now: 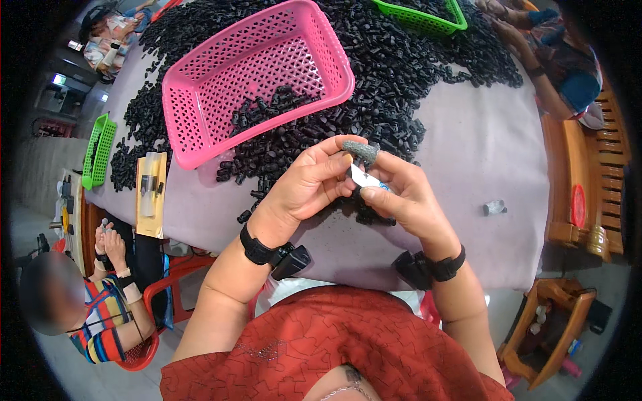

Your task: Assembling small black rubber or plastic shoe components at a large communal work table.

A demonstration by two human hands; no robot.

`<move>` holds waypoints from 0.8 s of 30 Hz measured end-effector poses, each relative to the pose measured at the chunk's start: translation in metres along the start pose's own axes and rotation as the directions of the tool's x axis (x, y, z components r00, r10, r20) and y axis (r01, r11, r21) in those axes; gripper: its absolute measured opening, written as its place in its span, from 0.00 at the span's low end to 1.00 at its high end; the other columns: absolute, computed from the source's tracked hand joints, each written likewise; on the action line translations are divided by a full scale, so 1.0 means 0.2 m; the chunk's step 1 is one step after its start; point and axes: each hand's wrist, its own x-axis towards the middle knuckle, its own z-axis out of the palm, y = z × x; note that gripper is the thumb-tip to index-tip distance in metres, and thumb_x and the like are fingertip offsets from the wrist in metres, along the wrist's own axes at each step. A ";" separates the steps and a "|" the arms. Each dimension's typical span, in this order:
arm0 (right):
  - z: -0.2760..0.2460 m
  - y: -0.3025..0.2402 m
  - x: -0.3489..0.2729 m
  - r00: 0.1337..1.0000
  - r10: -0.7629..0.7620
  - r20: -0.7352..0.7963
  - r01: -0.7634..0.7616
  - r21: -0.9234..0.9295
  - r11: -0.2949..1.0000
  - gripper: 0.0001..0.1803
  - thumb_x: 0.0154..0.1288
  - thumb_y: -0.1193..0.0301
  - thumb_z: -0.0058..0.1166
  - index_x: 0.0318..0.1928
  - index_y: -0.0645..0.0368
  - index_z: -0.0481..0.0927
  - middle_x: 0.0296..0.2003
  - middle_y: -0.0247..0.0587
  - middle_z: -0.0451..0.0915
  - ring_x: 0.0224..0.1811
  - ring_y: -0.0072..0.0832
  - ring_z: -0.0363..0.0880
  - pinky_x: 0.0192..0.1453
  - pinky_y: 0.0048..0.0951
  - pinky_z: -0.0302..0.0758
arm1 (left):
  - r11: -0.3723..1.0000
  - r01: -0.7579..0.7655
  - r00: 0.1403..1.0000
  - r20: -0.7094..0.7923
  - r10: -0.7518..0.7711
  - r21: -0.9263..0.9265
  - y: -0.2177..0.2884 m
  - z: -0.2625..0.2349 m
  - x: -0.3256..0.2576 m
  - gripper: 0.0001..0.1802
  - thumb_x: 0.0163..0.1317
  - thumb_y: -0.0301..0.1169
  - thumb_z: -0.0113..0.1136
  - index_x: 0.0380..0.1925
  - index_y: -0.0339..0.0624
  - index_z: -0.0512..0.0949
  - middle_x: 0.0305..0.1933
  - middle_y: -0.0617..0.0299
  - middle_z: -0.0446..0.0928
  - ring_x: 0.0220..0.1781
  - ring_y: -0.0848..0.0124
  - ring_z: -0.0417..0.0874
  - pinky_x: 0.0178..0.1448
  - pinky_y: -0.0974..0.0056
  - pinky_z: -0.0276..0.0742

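Head view shows my hands close together above the surface [481,154]: my left hand [304,187] steadies a small white blade [364,177], which my right hand [401,197] pinches with a grey-capped fingertip [361,152]. I should grip firmly and work slowly beside the black pieces [394,73].

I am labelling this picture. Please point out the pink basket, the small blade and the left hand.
pink basket [200,144]: head view, on its near left wall.
small blade [362,176]: head view, on its white flat side.
left hand [309,187]: head view, on the back of the hand.
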 end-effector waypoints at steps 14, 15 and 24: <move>0.00 0.00 0.01 0.997 -0.020 0.069 0.020 -0.009 1.000 0.31 0.62 0.74 0.57 0.65 0.64 0.64 0.36 0.26 0.73 0.36 0.12 0.68 0.40 0.16 0.67 | 0.999 -0.016 1.000 -0.012 0.016 0.045 0.00 0.02 0.00 0.23 0.66 0.29 0.57 0.59 0.35 0.67 0.40 0.59 0.78 0.36 0.74 0.82 0.38 0.73 0.82; 0.00 -0.01 0.01 0.998 -0.002 0.057 0.002 -0.015 1.000 0.32 0.62 0.74 0.57 0.66 0.64 0.64 0.36 0.26 0.74 0.37 0.12 0.68 0.42 0.17 0.68 | 0.999 -0.010 1.000 -0.002 0.010 0.043 0.01 0.02 0.00 0.23 0.66 0.29 0.57 0.59 0.35 0.67 0.40 0.59 0.78 0.35 0.74 0.82 0.37 0.73 0.81; 0.00 -0.01 0.00 0.998 0.010 0.061 -0.011 0.024 1.000 0.32 0.63 0.73 0.57 0.66 0.65 0.63 0.40 0.29 0.76 0.40 0.14 0.71 0.46 0.17 0.69 | 1.000 -0.007 0.999 0.037 0.006 0.007 0.00 0.00 0.00 0.19 0.65 0.26 0.57 0.55 0.36 0.70 0.43 0.62 0.78 0.31 0.77 0.82 0.36 0.72 0.84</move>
